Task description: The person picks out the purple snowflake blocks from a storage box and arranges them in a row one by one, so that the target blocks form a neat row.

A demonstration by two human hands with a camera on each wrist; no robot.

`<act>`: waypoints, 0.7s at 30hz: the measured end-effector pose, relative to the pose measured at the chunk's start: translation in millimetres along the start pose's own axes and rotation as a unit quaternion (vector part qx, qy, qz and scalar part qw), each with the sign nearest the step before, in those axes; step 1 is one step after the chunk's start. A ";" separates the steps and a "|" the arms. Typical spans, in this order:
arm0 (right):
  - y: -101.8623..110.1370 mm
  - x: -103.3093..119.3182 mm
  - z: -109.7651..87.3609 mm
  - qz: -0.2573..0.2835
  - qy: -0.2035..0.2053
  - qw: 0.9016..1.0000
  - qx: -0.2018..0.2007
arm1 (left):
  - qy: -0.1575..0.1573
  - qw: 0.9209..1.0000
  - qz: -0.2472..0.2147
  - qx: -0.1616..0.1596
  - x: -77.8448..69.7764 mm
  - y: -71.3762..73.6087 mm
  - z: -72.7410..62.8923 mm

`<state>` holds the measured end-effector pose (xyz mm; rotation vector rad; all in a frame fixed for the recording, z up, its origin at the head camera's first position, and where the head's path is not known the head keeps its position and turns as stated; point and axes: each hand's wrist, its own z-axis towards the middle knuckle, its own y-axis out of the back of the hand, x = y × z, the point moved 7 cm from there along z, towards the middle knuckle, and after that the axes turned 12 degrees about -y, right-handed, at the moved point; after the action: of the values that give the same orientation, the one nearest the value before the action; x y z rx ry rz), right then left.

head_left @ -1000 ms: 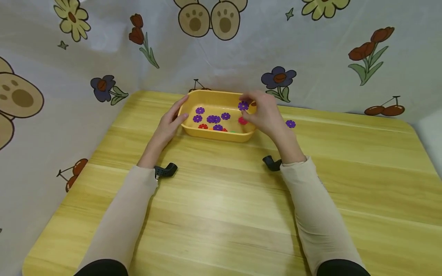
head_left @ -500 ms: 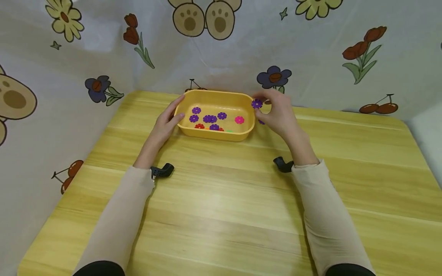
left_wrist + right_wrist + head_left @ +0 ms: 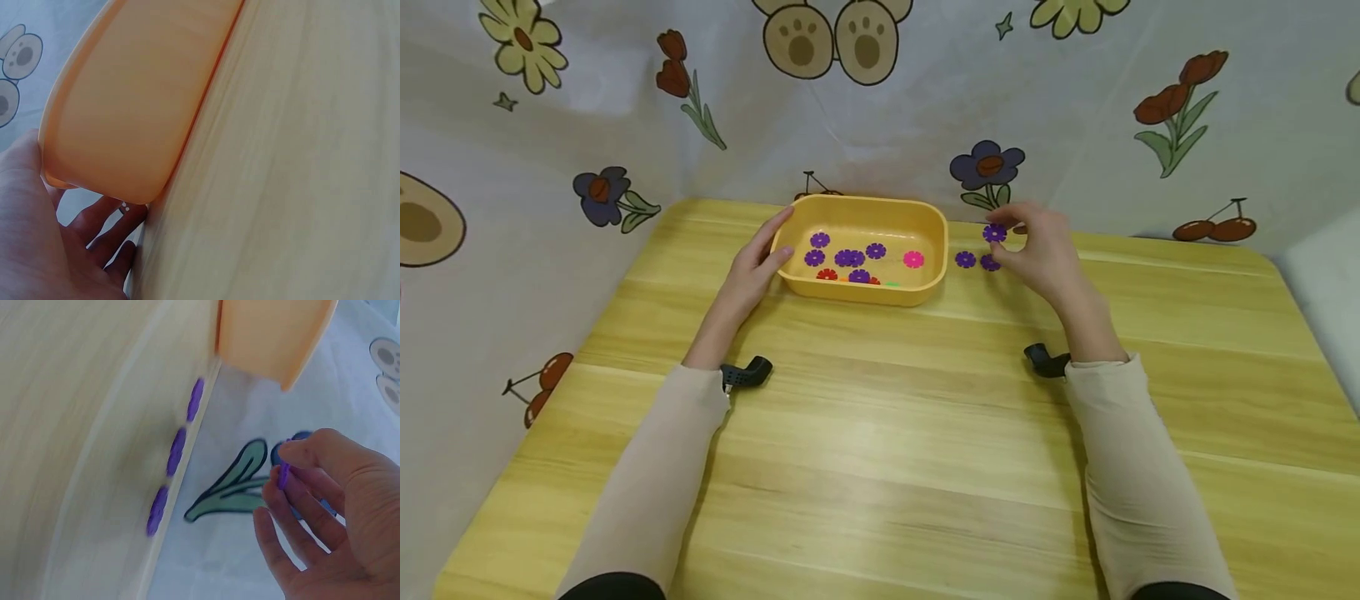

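A yellow plastic basin [image 3: 865,293] stands near the table's back edge. My left hand [image 3: 751,268] holds its left end, thumb at the rim and fingers along the outside. Inside lie several purple flower-shaped discs, a pink disc [image 3: 913,259], red ones and a bit of green. Right of the basin, my right hand [image 3: 1054,254] pinches a purple flower-shaped disc [image 3: 995,232] between thumb and fingertips, raised above the table. In the right wrist view three purple discs [image 3: 176,452] lie in a row on the wood; the hand hides one from the head view.
The light wooden table [image 3: 880,442] stretches to the front and right. Behind it hangs a white cloth [image 3: 880,125] printed with flowers, cherries and paws. A black wrist-worn device [image 3: 748,372] sits at the left wrist, another black device [image 3: 1047,361] at the right.
My right hand has carried the purple disc from above the basin to the right, over the discs on the table. My left hand still holds the basin.
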<state>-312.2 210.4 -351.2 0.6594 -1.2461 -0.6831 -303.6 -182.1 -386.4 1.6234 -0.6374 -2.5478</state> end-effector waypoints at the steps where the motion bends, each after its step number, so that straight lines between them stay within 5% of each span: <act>1: 0.7 -3.9 -0.2 -0.002 -0.005 1.000 0.005 | 0.000 1.000 0.000 -0.001 0.7 0.3 -0.7; 21: 21.1 -73.2 -7.6 -0.030 -0.138 0.984 0.110 | 0.001 1.000 -0.010 -0.004 7.5 0.4 -0.5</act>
<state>-315.8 280.7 -381.4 0.8069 -1.5784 -0.7087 -306.6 -184.5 -392.8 1.6374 -0.6132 -2.5588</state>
